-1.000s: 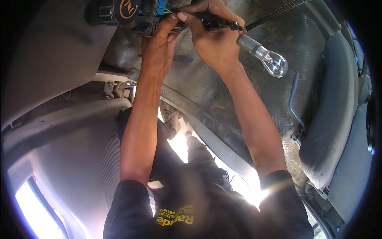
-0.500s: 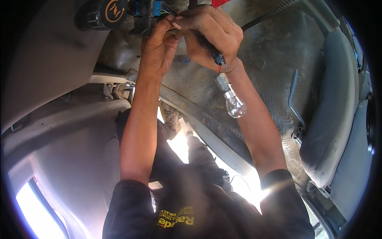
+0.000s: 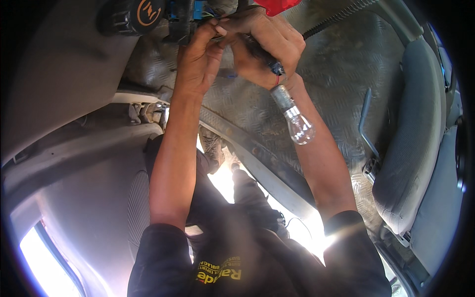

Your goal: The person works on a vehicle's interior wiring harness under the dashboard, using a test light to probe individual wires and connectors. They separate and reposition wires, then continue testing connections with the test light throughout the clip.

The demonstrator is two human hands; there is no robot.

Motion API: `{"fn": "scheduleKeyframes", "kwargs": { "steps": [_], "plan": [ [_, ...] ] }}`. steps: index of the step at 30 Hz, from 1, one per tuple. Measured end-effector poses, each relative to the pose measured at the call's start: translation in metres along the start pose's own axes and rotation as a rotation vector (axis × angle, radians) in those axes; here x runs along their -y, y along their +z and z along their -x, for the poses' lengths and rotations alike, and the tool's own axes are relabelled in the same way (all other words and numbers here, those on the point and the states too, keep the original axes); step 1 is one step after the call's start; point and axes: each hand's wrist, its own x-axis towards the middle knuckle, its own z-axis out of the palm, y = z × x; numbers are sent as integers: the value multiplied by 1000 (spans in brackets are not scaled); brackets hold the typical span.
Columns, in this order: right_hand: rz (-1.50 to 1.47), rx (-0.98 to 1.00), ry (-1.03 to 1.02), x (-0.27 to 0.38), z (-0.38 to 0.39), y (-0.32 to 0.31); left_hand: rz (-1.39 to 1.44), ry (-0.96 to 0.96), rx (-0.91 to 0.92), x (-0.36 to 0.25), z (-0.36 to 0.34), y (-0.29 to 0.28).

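Note:
At the top, thin coloured wires (image 3: 210,12) run out of a dark connector block (image 3: 179,22) with a blue plug (image 3: 198,10). My left hand (image 3: 202,59) is closed, thumb and fingers pinching at these wires; its fingertips partly hide them. My right hand (image 3: 269,44) wraps round a black-taped test light. A clear bulb (image 3: 301,127) with a metal base (image 3: 282,97) hangs from it by a short red wire (image 3: 278,79), beside my right wrist. The fingertips of both hands meet at the wires, and the test light's far end is hidden there.
A round black knob (image 3: 141,17) with an orange mark sits left of the connector block. A red object (image 3: 277,5) and black corrugated tubing (image 3: 339,19) are above my right hand. At right stand a grey seat (image 3: 413,133) and a bent lever (image 3: 365,116). Textured metal flooring (image 3: 331,69) lies below.
The bulb has swung a little to the right and up. More of the red object shows above my right hand. Both hands stay nearly in place at the wires.

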Motion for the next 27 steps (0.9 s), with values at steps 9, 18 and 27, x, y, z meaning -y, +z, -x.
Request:
{"fn": "scheduleKeyframes", "kwargs": {
  "steps": [9, 18, 27],
  "plan": [
    [-259, 169, 677, 13, -18, -16, 8, 4, -78, -1, -2, 10],
    [-247, 210, 912, 21, -26, -18, 35, -7, -109, 4, -6, 4],
    [-245, 262, 775, 12, -25, -21, 4, -50, -127, -3, -3, 10]
  ]
}}
